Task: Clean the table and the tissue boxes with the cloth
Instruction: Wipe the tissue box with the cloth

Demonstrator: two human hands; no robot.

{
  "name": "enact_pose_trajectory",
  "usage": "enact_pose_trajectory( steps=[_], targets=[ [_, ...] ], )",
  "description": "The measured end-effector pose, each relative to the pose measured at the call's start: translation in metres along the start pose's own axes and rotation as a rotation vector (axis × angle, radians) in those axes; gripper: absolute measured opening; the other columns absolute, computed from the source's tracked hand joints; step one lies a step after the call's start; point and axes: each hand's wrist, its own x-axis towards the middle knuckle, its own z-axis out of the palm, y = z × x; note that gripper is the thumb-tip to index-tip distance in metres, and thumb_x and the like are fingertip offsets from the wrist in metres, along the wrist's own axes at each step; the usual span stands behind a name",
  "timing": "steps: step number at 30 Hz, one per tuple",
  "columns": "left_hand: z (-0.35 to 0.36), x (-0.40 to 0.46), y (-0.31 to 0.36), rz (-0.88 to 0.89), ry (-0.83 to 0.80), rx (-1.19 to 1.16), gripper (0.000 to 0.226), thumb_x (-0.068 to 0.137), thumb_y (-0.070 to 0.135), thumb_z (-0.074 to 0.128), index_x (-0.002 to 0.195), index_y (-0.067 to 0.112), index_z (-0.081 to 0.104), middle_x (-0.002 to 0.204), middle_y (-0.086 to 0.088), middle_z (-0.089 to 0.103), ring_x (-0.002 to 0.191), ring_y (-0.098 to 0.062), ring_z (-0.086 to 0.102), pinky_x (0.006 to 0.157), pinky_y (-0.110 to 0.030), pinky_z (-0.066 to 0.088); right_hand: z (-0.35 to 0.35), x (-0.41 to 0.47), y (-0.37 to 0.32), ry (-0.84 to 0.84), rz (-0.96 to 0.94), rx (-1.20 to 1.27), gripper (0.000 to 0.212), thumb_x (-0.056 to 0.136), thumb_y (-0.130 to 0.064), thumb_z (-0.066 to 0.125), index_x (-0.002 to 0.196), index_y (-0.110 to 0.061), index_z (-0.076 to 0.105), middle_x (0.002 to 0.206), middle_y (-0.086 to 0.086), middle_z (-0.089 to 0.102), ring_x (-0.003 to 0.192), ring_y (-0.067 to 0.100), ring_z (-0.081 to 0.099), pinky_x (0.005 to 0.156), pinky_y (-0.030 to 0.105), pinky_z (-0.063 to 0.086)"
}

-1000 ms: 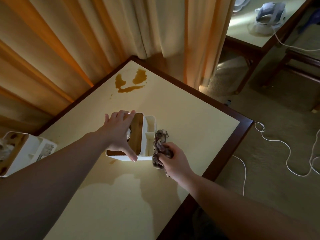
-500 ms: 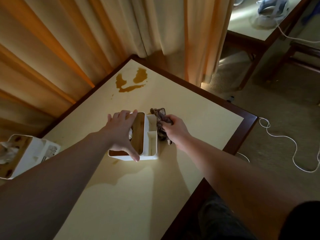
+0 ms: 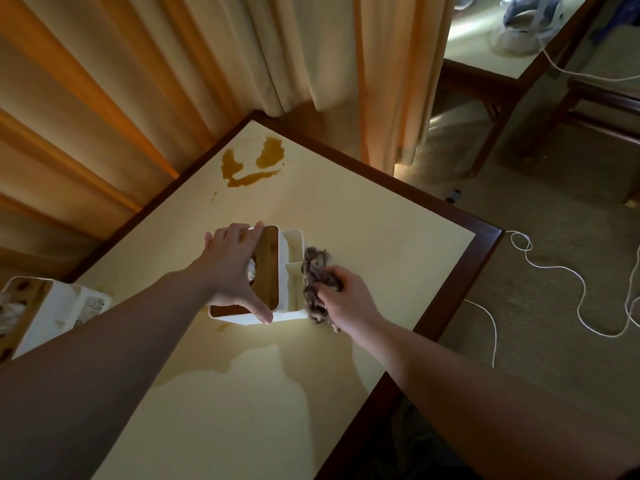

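The right hand (image 3: 349, 299) has its fingers curled tight around a bunched brown cloth (image 3: 316, 285), which it presses against the right-hand outer wall of a white tissue box (image 3: 287, 271). Most of the cloth sticks out past the knuckles, upward along the box wall and down to the table (image 3: 381, 237) at the box's near corner. The left hand (image 3: 233, 268) lies flat on top of the same box with fingers spread wide: the thumb hooks over the near edge, the other fingers reach to the far left edge. The palm covers part of the wooden lid and its opening. The box has a narrow open side pocket on the right, next to the cloth.

A wet-looking patch (image 3: 242, 386) lies on the table nearer than the box. At the left edge, partly hidden by the forearm, stands a second tissue box (image 3: 52, 310), spotted with brown marks, well apart from the first. Farther back, near the table's far corner, is a brown spill (image 3: 254, 162). Curtains (image 3: 173, 64) hang behind the table, and a white cord (image 3: 554, 271) trails over the carpet at right.
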Motion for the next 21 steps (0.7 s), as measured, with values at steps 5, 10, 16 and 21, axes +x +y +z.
enact_pose_trajectory(
  steps=[5,10,16,21],
  targets=[
    [0.002,0.001,0.001,-0.005,0.007,-0.003,0.168,0.036,0.083,0.087,0.161,0.033,-0.013,0.16,0.005,0.007,0.148,-0.029,0.008,0.126,-0.057,0.009,0.002,0.051,-0.035,0.076,-0.028,-0.054,0.013,0.098,-0.019,0.063,0.106,-0.024,0.072,0.09,0.001,0.075,0.079,0.027,0.072,0.07,0.042,0.06],
    [0.003,0.003,0.0,-0.016,0.013,0.019,0.167,0.035,0.085,0.084,0.161,0.034,-0.013,0.163,0.002,0.007,0.151,-0.03,0.008,0.126,-0.059,0.007,-0.001,0.069,-0.049,0.048,-0.033,-0.094,0.017,0.099,-0.024,0.063,0.113,-0.024,0.073,0.096,0.001,0.075,0.088,0.023,0.072,0.081,0.04,0.06],
    [0.004,0.003,-0.004,-0.009,0.023,0.03,0.168,0.033,0.09,0.08,0.16,0.034,-0.014,0.162,0.001,0.007,0.152,-0.03,0.008,0.125,-0.062,0.004,0.005,0.032,-0.01,0.073,-0.064,-0.101,0.006,0.097,-0.022,0.06,0.097,-0.026,0.064,0.082,0.004,0.069,0.06,0.022,0.062,0.045,0.03,0.046],
    [0.005,0.001,-0.003,-0.005,0.031,0.026,0.169,0.033,0.089,0.081,0.161,0.033,-0.013,0.163,0.0,0.007,0.152,-0.031,0.007,0.124,-0.063,-0.002,0.018,0.004,0.03,0.077,-0.068,-0.085,0.009,0.082,-0.035,0.057,0.091,-0.032,0.057,0.089,0.012,0.066,0.074,0.034,0.065,0.058,0.046,0.055]
  ],
)
